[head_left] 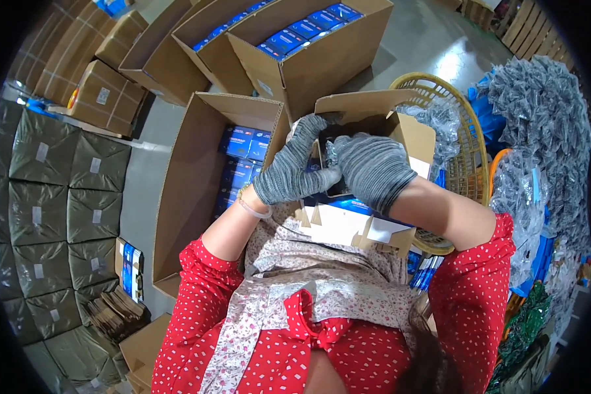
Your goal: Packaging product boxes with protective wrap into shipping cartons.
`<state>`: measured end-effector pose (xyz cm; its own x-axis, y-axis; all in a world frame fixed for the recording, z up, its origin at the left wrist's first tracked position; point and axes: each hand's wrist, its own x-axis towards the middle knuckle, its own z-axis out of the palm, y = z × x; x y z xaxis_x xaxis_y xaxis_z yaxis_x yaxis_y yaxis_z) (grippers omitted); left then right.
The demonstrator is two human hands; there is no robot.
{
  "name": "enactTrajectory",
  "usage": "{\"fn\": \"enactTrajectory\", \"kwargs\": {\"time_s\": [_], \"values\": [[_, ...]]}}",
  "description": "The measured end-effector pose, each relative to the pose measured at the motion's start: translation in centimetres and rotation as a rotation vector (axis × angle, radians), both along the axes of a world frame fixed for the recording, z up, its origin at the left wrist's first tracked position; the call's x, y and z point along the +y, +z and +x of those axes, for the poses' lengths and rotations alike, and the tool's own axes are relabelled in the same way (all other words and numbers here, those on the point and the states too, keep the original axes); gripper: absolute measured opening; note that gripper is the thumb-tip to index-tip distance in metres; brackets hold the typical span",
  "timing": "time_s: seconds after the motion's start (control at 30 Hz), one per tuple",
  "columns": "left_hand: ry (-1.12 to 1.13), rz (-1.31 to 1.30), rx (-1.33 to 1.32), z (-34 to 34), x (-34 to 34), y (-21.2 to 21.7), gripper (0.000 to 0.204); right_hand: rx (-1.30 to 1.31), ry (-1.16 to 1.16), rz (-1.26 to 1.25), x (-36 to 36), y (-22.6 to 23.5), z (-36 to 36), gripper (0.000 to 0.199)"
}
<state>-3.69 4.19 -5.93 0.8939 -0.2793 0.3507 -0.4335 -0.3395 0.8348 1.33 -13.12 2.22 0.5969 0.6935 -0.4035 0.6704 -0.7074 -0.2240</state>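
Both my hands wear grey knitted gloves and meet above an open cardboard box in front of my body. My left hand [292,167] is closed at the box's left side, its thumb reaching toward the right hand; what its fingers grip is hidden. My right hand [373,169] is curled round a shiny plastic-wrapped item [331,156], mostly covered by the gloves. Around them stand brown flaps [368,103] of the box. Below the hands, near my apron, are white and blue carton panels [338,226].
A tall carton [184,197] holding blue boxes [243,154] stands at my left. More cartons [308,65] of blue boxes are beyond. A yellow basket [476,144] with plastic-wrapped pieces is at my right, beside heaped grey bags [538,111]. Dark wrapped bales [52,203] line the far left.
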Motion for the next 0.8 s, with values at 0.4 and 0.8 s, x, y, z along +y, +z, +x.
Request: {"fn": "enactTrajectory", "kwargs": {"time_s": [0.4,0.8], "values": [[0.232,-0.488,0.346,-0.3,-2.4,-1.1,0.058,0.253,-0.466,1.072,-12.4,-2.7,4.8,0.049],[0.224,-0.271,0.221,1.5,-2.9,-0.5,0.04,-0.657,-0.442,1.091,-6.0,-2.6,1.0,0.048]]}}
